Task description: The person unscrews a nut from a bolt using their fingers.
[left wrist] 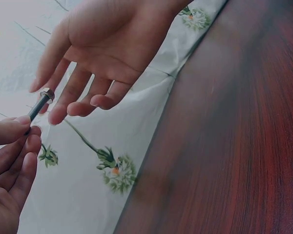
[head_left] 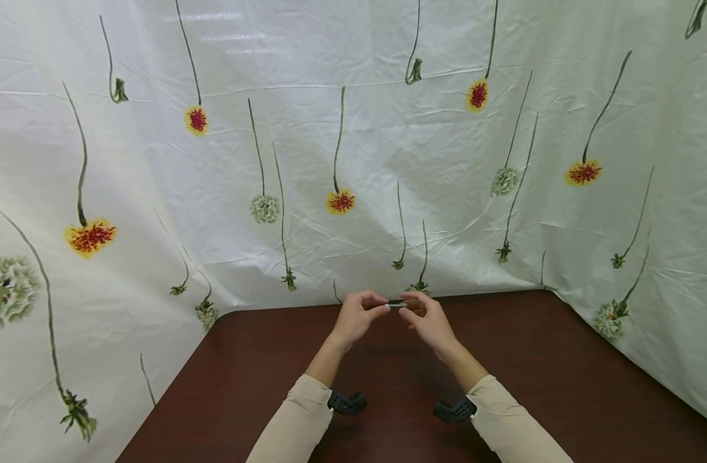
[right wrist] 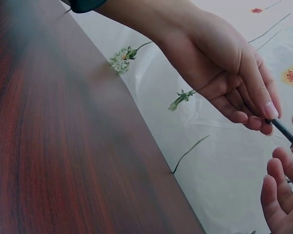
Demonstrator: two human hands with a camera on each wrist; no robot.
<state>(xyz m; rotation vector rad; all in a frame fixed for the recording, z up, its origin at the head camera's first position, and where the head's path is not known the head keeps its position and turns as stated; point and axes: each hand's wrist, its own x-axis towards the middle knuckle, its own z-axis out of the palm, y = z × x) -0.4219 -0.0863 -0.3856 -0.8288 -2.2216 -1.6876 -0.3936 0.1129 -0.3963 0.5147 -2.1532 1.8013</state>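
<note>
A dark threaded bolt (left wrist: 37, 108) is held in the air above the far part of the table, with a shiny hexagonal piece (left wrist: 47, 94) at its right end. My left hand (head_left: 355, 320) pinches the other end between thumb and fingers, hiding that tip. Around the hexagonal piece, my right hand (head_left: 430, 321) has its fingers spread and loosely bent. Its thumb stands a little off the metal in both wrist views, while a fingertip lies right behind it. The right hand's other fingers (left wrist: 80, 87) hold nothing.
A dark reddish wooden table (head_left: 260, 373) lies below the hands. White cloth (head_left: 307, 244) printed with flowers hangs behind and along both sides. Each wrist wears a black strap (head_left: 347, 404), and light sleeves (head_left: 298, 418) cover the forearms.
</note>
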